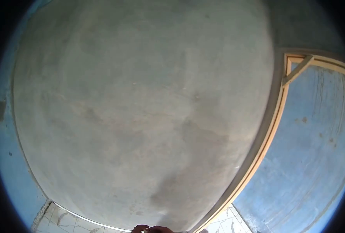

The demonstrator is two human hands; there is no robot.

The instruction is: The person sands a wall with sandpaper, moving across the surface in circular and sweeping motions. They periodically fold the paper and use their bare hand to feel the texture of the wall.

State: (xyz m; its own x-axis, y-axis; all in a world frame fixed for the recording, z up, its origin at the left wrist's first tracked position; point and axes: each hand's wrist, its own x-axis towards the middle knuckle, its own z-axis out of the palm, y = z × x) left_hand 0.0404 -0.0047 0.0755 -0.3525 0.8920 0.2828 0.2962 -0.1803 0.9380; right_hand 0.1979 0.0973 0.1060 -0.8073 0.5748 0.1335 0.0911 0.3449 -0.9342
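Grey wall [141, 97] ahead, two hands low at its foot.
In the head view, the wall spans the middle, between a blue wall [5, 147] at left and a wooden frame [273, 136] with a slanting brace [298, 70] at right; veined floor tiles [61, 219] show below. The left hand [140, 228] and right hand [161, 229] are close together at the bottom edge, mostly cut off, so I cannot tell their grip; a pale bit [145, 231] between them may be something held.
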